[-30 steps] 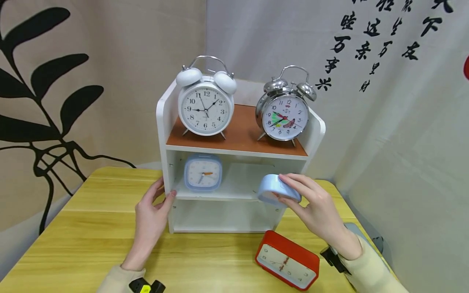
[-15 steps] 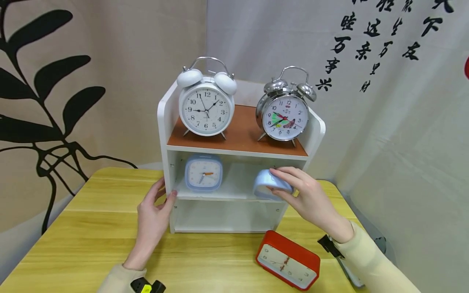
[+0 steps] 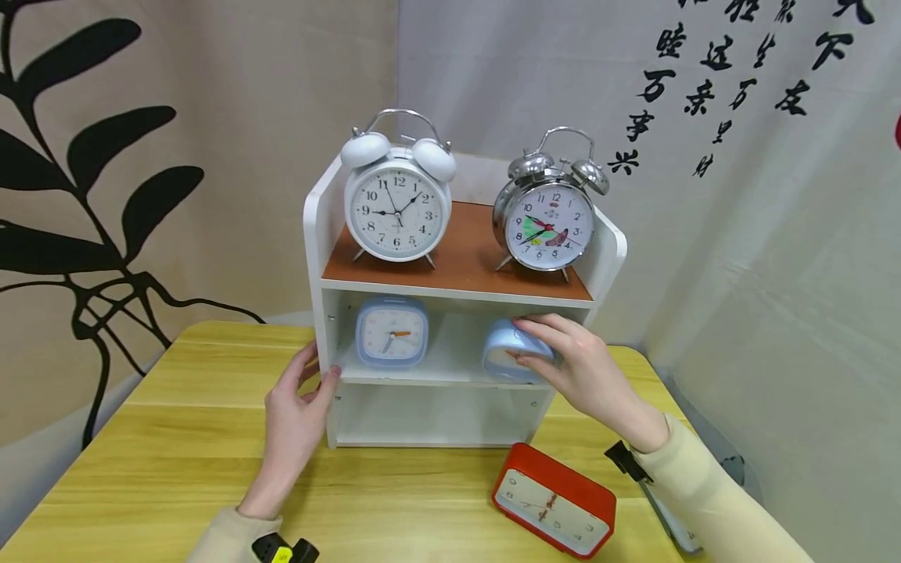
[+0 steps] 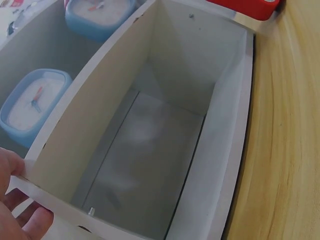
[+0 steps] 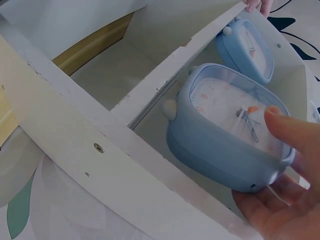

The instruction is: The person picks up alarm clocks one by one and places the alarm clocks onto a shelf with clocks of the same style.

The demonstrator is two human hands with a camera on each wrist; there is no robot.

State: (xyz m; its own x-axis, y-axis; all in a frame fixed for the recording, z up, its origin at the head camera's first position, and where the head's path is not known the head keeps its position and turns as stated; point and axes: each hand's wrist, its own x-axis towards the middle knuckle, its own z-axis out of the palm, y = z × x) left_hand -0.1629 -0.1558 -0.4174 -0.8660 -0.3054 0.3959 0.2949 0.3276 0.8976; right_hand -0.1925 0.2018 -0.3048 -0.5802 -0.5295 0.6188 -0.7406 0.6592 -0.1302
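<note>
Pale-blue plastic: the square alarm clock [image 3: 508, 353] sits at the right end of the middle shelf of the white shelf unit [image 3: 320, 234], gripped by the right hand [image 3: 573, 366], fingers curled over its top and thumb across its face. In the right wrist view the clock [image 5: 230, 127] is tilted, one foot at the shelf's front lip, so it does not yet appear set down flat.

The left hand [image 3: 296, 407] rests against the unit's left side panel with straight fingers and holds nothing.

Progress, as judged:
- A second blue clock [image 3: 391, 332] already stands at the left of the same shelf
- The white twin-bell clock [image 3: 396, 199] and the chrome twin-bell clock [image 3: 547, 215] occupy the brown top shelf
- The red clock [image 3: 554, 500] lies on the yellow table [image 3: 141, 438], not shelved
- The bottom compartment [image 4: 150, 150] shows nothing inside

Clearances: open shelf remains between the two blue clocks. The shelf overhead is close above the right hand's knuckles, and the right side panel is just beside the held clock
</note>
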